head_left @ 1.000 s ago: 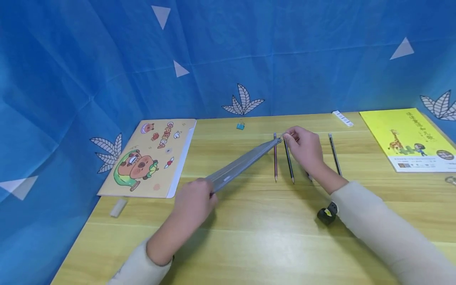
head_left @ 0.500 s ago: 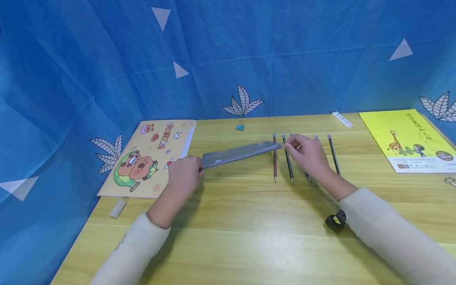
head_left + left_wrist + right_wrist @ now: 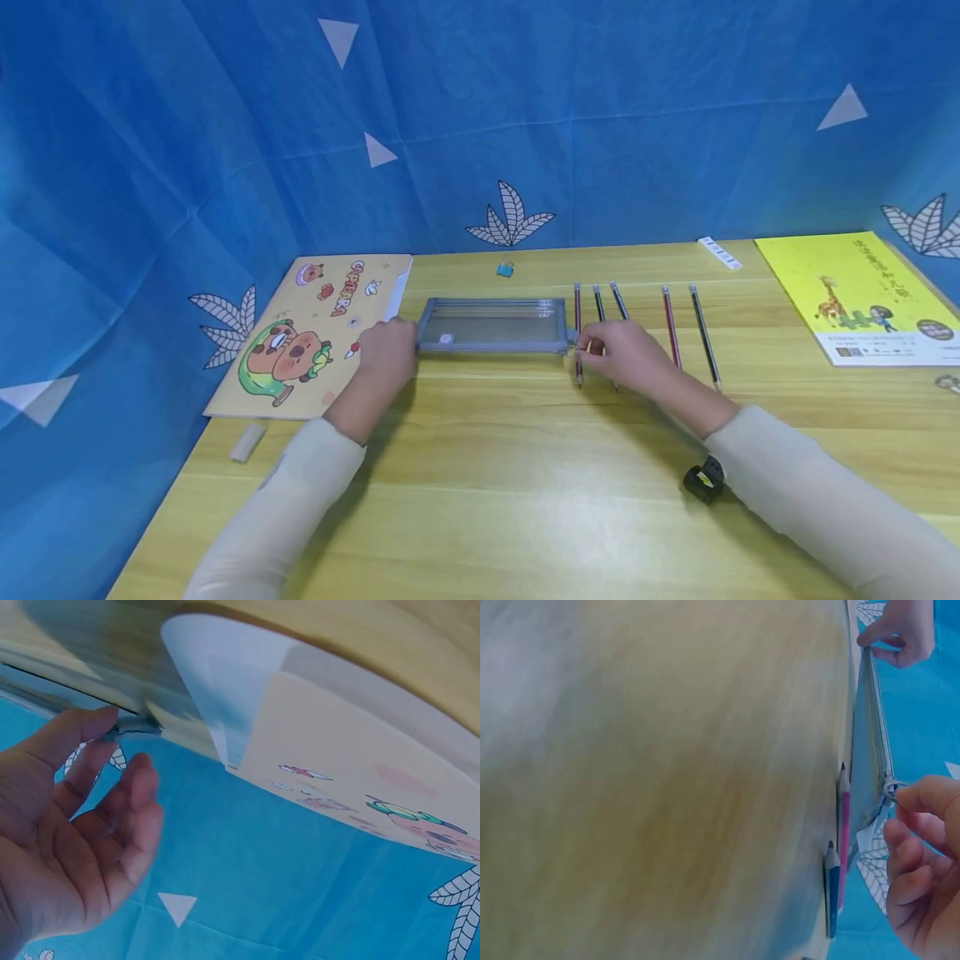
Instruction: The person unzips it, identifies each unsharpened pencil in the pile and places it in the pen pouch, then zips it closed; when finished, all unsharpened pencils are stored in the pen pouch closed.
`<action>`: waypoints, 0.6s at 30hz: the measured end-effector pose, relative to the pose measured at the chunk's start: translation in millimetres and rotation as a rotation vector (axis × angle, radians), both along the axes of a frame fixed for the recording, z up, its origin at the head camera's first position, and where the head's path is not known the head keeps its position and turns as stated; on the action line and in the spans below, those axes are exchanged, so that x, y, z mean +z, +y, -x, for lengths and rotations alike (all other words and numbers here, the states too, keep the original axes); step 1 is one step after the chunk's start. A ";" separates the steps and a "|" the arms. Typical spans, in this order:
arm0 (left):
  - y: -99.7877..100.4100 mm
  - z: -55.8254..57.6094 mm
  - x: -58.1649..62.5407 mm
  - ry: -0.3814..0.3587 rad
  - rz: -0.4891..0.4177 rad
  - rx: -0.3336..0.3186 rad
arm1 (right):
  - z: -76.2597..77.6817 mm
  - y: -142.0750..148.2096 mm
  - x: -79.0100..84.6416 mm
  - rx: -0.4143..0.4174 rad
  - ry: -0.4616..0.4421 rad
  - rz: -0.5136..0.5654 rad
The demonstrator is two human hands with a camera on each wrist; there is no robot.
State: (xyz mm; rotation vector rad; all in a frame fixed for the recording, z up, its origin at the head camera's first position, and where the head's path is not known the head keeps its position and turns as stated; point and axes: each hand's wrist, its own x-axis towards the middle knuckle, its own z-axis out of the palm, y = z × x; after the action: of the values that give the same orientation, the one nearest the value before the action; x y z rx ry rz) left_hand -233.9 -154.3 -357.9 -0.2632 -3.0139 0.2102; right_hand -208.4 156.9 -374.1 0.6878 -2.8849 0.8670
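Observation:
A grey see-through zip pouch (image 3: 495, 323) is held over the table between both hands, its window facing up in the head view. My left hand (image 3: 387, 354) pinches its left end; in the left wrist view the thumb and index finger (image 3: 94, 761) meet on the pouch's edge. My right hand (image 3: 628, 354) is at the right end, where thumb and forefinger pinch the small zipper pull (image 3: 892, 787), seen in the right wrist view. Just beside and under that hand lie several pencils, among them a dark red pencil (image 3: 577, 308) and a black pencil (image 3: 598, 302).
To the left lies a tan capybara folder (image 3: 300, 333), with a grey-white eraser (image 3: 247, 442) below it. A teal binder clip (image 3: 505, 269) and a white block (image 3: 720, 253) lie along the back. A yellow book (image 3: 855, 292) is at the right, near a small metal item (image 3: 948, 382).
The pouch has swung from a slant to nearly level and tipped so its broad face shows. My left hand went up and left; my right hand moved slightly down, uncovering more of the pencils.

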 end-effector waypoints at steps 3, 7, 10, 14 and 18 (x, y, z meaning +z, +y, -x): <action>2.0 1.8 -2.2 -0.035 0.034 0.013 | 1.9 -1.2 -1.8 0.018 -0.045 -0.006; 4.5 2.9 -4.2 -0.072 0.053 0.027 | 3.1 -1.8 -3.4 0.029 -0.068 -0.047; 5.2 2.8 -3.8 -0.089 0.053 0.036 | 3.3 -2.9 -4.8 0.037 -0.089 -0.076; 4.3 2.1 -2.4 -0.107 0.061 0.048 | 2.9 -2.6 -6.4 0.054 -0.127 -0.087; 2.4 0.2 -2.2 -0.138 0.050 0.057 | 0.7 2.6 -3.0 0.056 -0.148 -0.089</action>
State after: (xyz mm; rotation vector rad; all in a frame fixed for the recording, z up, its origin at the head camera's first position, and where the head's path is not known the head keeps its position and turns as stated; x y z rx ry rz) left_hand -234.1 -151.9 -360.0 -0.2038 -3.1591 0.2842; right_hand -209.1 159.5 -377.1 0.7467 -3.0658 0.8332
